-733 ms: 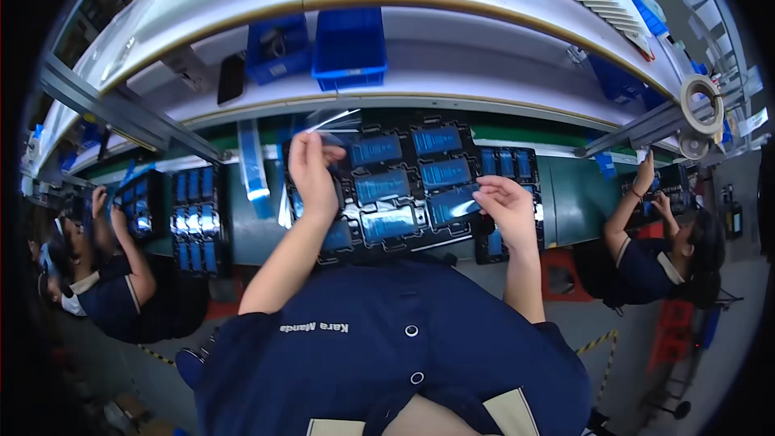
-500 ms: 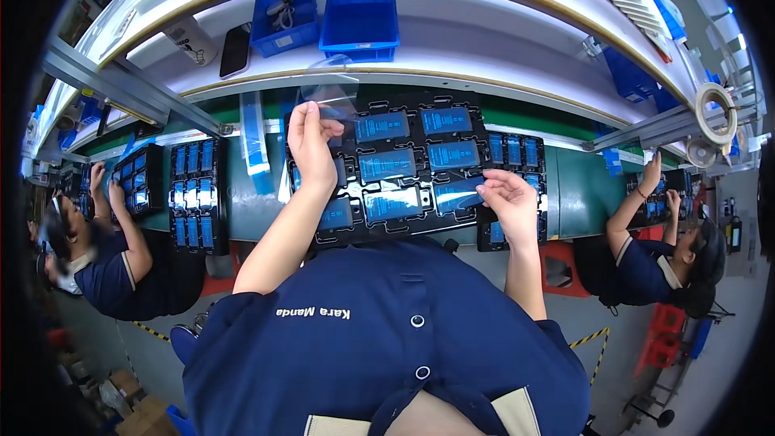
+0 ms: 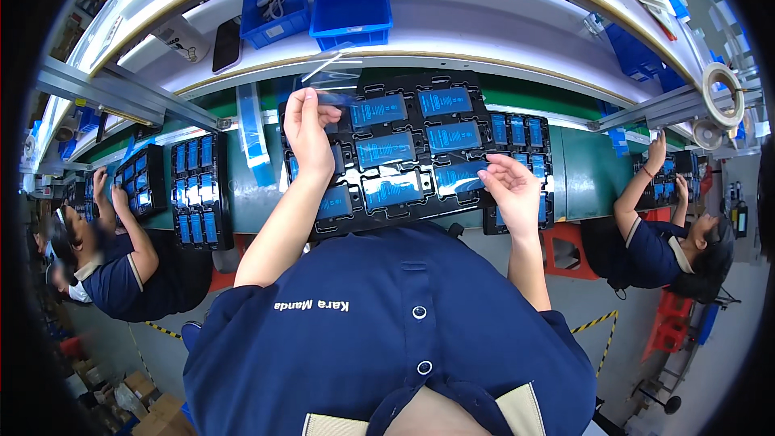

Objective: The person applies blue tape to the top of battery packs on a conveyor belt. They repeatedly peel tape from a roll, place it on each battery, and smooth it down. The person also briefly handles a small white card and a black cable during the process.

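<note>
A black tray (image 3: 349,224) lies in front of me, with flat blue batteries (image 3: 384,148) in its pockets. My left hand (image 3: 312,139) is raised over the tray's left side. Its thumb and fingers are closed on a clear plastic film (image 3: 333,78), which sticks up and away from me past the tray's far edge. Over the near right corner, my right hand (image 3: 515,190) has thumb and forefinger pinched together beside a battery (image 3: 457,179). Whatever is in that pinch, if anything, is too small to make out.
More battery trays flank mine, one at left (image 3: 219,228) and one at right (image 3: 542,211). Blue strips (image 3: 253,133) lie left of my tray. Above are a shelf with blue bins (image 3: 352,2) and a phone (image 3: 227,45). A tape roll (image 3: 721,95) hangs right. People work either side.
My right hand's fingertips have drawn slightly back from the near right battery. The film in my left hand has tilted and changed shape. My view has shifted a little.
</note>
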Available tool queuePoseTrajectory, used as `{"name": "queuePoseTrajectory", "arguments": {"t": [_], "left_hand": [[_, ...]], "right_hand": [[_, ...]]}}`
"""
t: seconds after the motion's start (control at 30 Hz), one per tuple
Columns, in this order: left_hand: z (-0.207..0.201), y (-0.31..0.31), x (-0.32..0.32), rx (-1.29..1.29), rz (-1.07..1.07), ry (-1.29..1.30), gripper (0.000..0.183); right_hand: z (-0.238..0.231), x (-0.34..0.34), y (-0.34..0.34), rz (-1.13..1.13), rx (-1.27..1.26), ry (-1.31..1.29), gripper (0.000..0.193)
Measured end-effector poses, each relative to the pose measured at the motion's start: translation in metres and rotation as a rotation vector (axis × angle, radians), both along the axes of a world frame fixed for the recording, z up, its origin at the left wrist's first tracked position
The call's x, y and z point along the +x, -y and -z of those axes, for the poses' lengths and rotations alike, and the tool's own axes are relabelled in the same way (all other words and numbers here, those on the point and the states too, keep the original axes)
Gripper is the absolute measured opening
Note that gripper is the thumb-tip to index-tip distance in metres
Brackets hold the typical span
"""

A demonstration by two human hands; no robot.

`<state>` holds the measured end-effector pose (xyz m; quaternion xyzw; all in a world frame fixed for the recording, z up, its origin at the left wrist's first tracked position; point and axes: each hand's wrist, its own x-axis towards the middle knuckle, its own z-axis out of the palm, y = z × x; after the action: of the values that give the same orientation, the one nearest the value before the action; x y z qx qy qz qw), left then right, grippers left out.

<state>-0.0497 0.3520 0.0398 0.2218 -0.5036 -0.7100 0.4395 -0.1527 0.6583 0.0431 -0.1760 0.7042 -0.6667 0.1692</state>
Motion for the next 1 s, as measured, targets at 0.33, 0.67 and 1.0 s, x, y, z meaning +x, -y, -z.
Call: {"name": "queuePoseTrajectory", "arguments": {"t": [0.33, 0.67, 1.0], "left_hand": [[0.0007, -0.0004, -0.0002, -0.014, -0.001, 0.009, 0.017], [0.0039, 0.0030, 0.0007, -0.012, 0.007, 0.015, 0.017], [0.0016, 0.0014, -0.0005, -0.010, 0.000, 0.005, 0.016]], "right_hand": [[0.0012, -0.0005, -0.0005, 0.008, -0.009, 0.004, 0.031], [0.0011, -0.0018, -0.0003, -0.001, 0.015, -0.006, 0.030], [-0.0011, 0.0001, 0.0012, 0.007, 0.041, -0.035, 0.029]]}}
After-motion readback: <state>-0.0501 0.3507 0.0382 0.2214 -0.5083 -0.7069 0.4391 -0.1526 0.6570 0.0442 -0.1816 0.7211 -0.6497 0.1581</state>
